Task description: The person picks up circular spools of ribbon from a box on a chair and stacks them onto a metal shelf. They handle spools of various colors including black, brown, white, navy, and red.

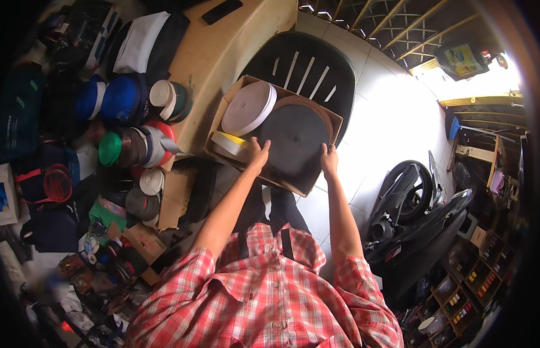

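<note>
Tan table (pixel 215 49): one, standing beyond and to the left of the cardboard box (pixel 336 123). Black motorcycle (pixel 421 243): one, standing well to the right of the box. Black slotted chair (pixel 338 66): one, showing just behind the box, which is overlapping it in view. The box itself: open-topped, sitting in front of you, tilting in view. Black roll (pixel 296 136): broad and flat, lying inside the box and filling most of its right part. Pale roll (pixel 247 108): lying in the box's far left corner. Yellow-and-white roll (pixel 229 143): resting in the box's near left corner. Your left hand (pixel 259 155): reaching over the box's near wall, touching the black roll's left edge. Your right hand (pixel 329 158): bending at the box's right wall; whether either is grasping, you are leaving unclear.
</note>
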Available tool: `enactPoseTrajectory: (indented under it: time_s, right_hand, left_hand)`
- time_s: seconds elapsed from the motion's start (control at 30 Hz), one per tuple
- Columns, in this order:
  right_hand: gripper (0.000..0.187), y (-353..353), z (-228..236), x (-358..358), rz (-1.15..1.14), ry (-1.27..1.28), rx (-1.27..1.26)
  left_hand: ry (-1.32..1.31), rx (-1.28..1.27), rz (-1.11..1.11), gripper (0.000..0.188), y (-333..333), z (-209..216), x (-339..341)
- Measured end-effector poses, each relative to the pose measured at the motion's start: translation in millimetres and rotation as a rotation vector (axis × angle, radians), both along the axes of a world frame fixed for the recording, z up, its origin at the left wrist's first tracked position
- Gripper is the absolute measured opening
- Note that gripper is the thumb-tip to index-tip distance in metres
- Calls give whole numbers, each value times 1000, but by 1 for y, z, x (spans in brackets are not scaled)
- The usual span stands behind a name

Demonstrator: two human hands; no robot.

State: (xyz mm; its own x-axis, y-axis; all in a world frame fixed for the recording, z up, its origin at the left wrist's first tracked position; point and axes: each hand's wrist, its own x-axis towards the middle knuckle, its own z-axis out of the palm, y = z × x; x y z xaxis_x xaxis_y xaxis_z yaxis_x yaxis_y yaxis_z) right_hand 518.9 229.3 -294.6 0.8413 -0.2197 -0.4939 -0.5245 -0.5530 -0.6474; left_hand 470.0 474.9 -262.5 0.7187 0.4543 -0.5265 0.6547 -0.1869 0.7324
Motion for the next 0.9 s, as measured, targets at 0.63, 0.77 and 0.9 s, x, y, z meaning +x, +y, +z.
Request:
enactPoseTrajectory:
  time_s: [0.63,0.77,0.9]
  right_hand:
    - [35,13,149,-42,-182,-288,198]
    - [29,51,212,-33,-45,-367,337]
    - [25,96,250,-36,0,-620,436]
  left_hand:
    - [-225,-716,82,60,20,115,-83]
    - [-278,-870,268,62,38,180,-92]
    - [-418,-782,466,51,51,220,-113]
